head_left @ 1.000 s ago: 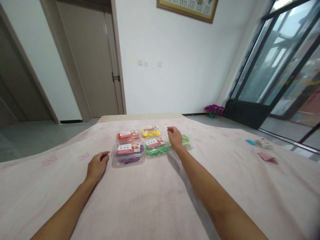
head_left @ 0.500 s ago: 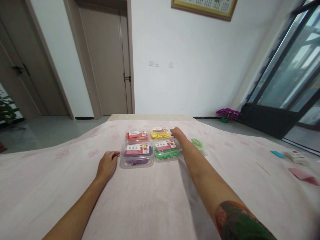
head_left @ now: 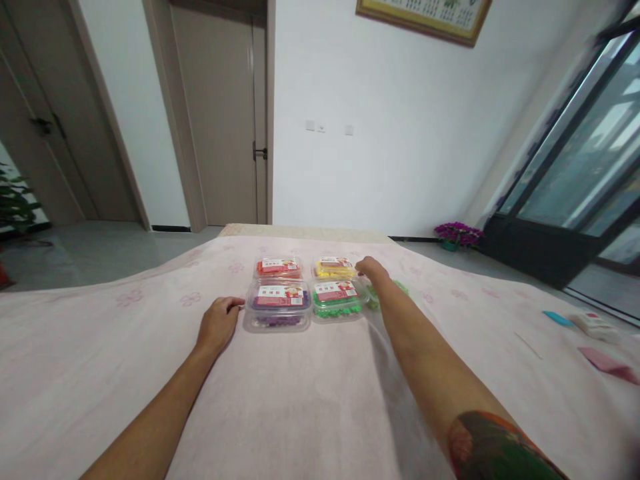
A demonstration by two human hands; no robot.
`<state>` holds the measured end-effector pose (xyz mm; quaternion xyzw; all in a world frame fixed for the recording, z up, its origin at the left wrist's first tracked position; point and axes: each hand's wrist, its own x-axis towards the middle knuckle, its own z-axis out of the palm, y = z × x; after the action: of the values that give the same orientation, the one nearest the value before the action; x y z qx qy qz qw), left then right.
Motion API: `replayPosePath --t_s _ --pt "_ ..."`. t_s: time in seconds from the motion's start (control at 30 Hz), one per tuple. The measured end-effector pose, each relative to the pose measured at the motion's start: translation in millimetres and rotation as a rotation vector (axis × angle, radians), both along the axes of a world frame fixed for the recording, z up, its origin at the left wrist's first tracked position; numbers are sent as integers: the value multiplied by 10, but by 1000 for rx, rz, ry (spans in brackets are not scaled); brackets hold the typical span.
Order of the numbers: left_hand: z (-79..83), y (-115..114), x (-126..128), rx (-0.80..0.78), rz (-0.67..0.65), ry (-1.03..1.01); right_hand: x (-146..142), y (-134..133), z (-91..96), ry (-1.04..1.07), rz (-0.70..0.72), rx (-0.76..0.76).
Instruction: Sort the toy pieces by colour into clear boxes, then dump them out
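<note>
Four clear plastic boxes with white-and-red labels stand in two rows on the cloth: a box of purple pieces at front left, a box of green pieces at front right, a box of red-orange pieces behind left, and a box of yellow pieces behind right. My left hand rests on the cloth with bent, parted fingers, a fingertip at the purple box's left edge. At the yellow box's right edge, my right hand has its fingers closed; their exact contact is partly hidden. My right forearm partly covers a light-green pack.
Pale pink flowered cloth covers the table. Toward its right side lie a thin stick, a blue item, a white pack and a pink cloth-like piece. Purple flowers stand on the floor beyond.
My right hand and the yellow box have shifted right, widening the gap to the red-orange box. My left hand stays beside the purple box. The whole view has shifted slightly.
</note>
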<state>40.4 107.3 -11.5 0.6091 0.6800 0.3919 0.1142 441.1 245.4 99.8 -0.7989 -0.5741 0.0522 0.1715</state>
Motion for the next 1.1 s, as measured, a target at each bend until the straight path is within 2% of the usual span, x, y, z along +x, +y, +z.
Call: replayPosePath --t_s 0.07,0.13,0.3,0.37,0.43,0.57,0.73,0.93,1.03,1.1 --pt "-8 8 -2 1 0 0 -84 -49 37 -88 32 18" --pt "-12 13 -5 6 -4 1 -277 -78 60 -176 143 71" --pt "-10 2 -11 14 -9 10 -997 -93 18 -294 670 109" --pt "-6 -8 -10 15 -18 5 -1215 -95 -27 -339 809 93" --pt "-2 -15 -7 21 -28 1 -1342 -96 -66 -386 880 82" --pt "4 -17 0 28 -27 1 -1394 -84 -91 -469 916 79" --pt "7 -13 2 22 -31 -2 -1331 -66 -36 -532 897 73" --pt "-9 -6 -8 32 -41 42 -1158 -76 37 -485 834 59" --pt "-21 -2 -20 21 -46 66 -1036 -174 104 -413 767 118" --pt "-30 7 -26 16 -54 88 -955 -343 120 -366 711 180"
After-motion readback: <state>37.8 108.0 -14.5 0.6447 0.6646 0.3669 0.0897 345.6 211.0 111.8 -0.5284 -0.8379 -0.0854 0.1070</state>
